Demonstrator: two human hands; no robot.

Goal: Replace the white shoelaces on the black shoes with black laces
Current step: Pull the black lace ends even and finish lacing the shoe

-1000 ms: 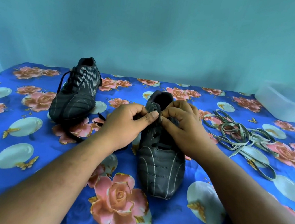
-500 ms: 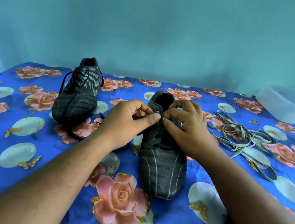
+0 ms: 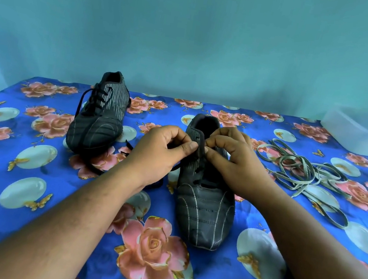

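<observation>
Pinching is what both hands are doing right at the top eyelets of the near shoe (image 3: 204,203). The left hand (image 3: 160,152) has thumb and curled forefinger nipped together against the ribbed, striped side panel by the collar, and the right hand (image 3: 234,163) is curled the same way from the other side, fingertips meeting the left ones. A thin black lace (image 3: 199,172) is seen running down through the eyelets below the fingers; which hand actually has the lace end can't be told, the fingertips are too bunched.

The near shoe is matte dark leather with pale curved stitch lines over a rounded toe, pointed toward the camera. Some slack black lace trails out from under the left wrist onto the cloth.

Left of and behind the near shoe, well apart, the second shoe (image 3: 99,115) is stood, already threaded with black lace. Right of the near shoe, the flat pale grey-white laces (image 3: 301,172) are heaped in loose loops. Further right and back, a translucent rectangular plastic tub (image 3: 363,131) with rounded corners is set near the table edge.

Everything is laid on a glossy blue floral tablecloth (image 3: 29,188); open cloth is left in front of the toe and on the left side. A plain teal wall (image 3: 193,34) is met at the back edge.
</observation>
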